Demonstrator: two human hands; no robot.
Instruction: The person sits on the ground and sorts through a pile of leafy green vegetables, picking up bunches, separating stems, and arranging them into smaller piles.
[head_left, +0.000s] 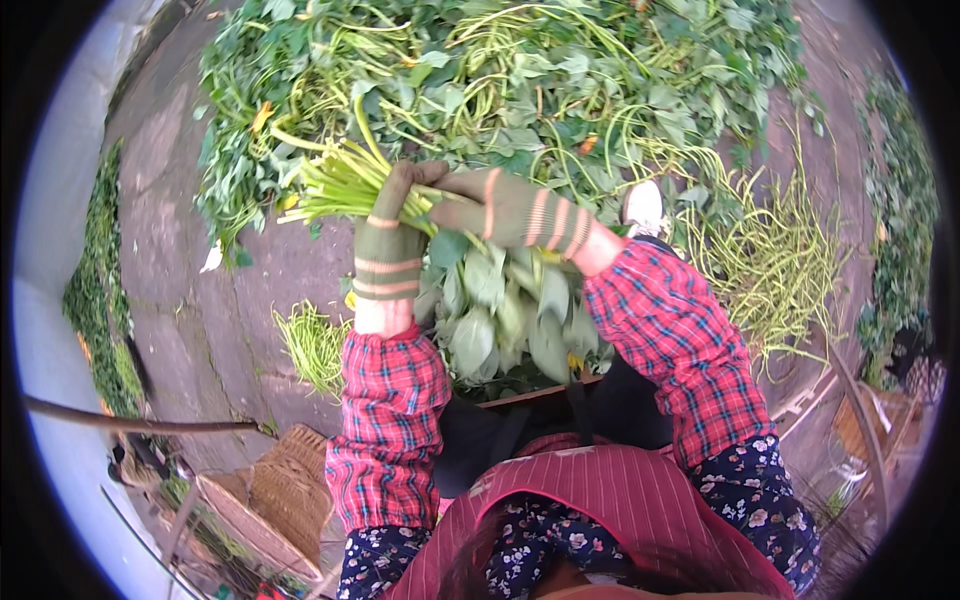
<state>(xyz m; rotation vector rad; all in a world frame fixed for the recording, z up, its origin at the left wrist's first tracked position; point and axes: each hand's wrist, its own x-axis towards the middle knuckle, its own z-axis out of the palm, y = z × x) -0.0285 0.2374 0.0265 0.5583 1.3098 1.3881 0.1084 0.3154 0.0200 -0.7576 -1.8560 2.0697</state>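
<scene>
A bunch of leafy green stems lies across my hands, its bare stem ends fanned toward the left. My left hand, in an olive knit glove with pale orange stripes, is wrapped around the stems. From the right, my gloved right hand closes on the same bunch, its fingers meeting the left thumb. Broad leaves hang below the hands over my lap; whether all of them belong to the held bunch cannot be told.
A wide heap of leafy vines covers the ground ahead. Loose stripped stems lie to the right, and a small stem pile sits at left. Behind on the left is a woven basket. My white shoe touches the heap's near edge.
</scene>
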